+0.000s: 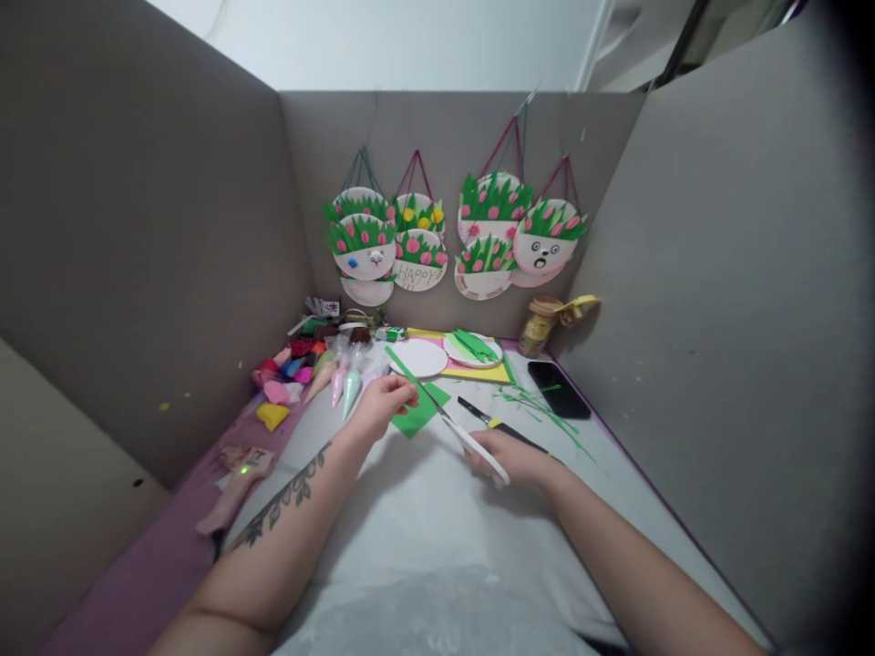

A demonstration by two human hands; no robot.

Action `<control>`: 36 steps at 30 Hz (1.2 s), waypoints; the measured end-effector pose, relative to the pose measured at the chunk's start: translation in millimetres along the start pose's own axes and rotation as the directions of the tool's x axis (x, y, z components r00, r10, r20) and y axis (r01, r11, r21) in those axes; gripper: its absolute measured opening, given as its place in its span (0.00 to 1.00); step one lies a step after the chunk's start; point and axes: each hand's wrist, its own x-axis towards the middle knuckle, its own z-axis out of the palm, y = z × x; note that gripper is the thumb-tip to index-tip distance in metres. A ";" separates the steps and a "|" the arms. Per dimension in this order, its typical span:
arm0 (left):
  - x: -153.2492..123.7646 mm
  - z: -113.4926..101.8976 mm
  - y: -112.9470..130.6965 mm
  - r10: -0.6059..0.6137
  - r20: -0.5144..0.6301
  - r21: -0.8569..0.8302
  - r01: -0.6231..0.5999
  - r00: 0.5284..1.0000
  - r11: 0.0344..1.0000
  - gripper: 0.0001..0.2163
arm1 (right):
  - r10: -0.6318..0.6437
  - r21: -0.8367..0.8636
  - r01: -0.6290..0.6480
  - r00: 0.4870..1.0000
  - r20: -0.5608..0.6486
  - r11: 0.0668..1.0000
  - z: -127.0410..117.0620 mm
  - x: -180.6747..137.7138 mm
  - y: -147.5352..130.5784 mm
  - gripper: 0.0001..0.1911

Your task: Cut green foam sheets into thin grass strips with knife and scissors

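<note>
- Gray panels (717, 273) enclose the workspace at left, right and back; decorated paper plates (365, 246) hang by cords on the back panel.
- White-covered table (410, 528), purple along its left edge.
- Left forearm (293, 519), tattooed with leaves, enters from lower left and slants up and inward, wrist near the table's midline.
- Right forearm (622, 538) enters from lower right, angled up and to the left; its wrist lies lower in view than the left one.
- Left hand (386, 407): back of hand toward the camera, fingers curled, thumb and forefinger pinched on a green strip.
- Right hand (511, 456): fingers wrapped around the white handle of the scissors (487, 458), which point up and left toward the left hand. Blade opening cannot be told.
- Beyond the hands: bare white plate (418, 358); beside it, a second plate (449, 353) bearing cut green pieces.
- Green sheet (420, 415) lies flat on the table, just beyond the gap between the hands.
- Black phone (559, 390) at right; craft knife (506, 426) just beyond the right hand.
- Green strip (400, 362) slants across the left fingertips, lower end at the scissor blades.
- Thin green offcuts (547, 405) lie scattered near the phone.
</note>
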 end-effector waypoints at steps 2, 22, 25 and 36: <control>0.2 -0.2 -0.2 -0.011 0.015 0.013 0.011 1.000 1.000 0.08 | -0.005 -0.010 0.005 1.000 -0.003 1.000 -0.1 0.2 -0.5 0.04; 4.9 -4.1 -0.5 -0.017 -0.022 -0.022 0.017 1.000 1.000 0.11 | 0.011 0.000 -0.011 1.000 -0.029 1.000 -1.9 -1.0 -2.7 0.03; 6.7 -4.5 -3.2 0.005 -0.029 -0.013 -0.005 1.000 1.000 0.11 | 0.015 -0.007 -0.015 1.000 -0.023 1.000 -1.7 -2.1 -3.4 0.02; 1.6 4.1 -2.2 0.007 0.005 -0.041 -0.007 1.000 0.999 0.10 | -0.027 0.065 0.026 1.000 0.001 0.998 1.3 -1.1 3.4 0.03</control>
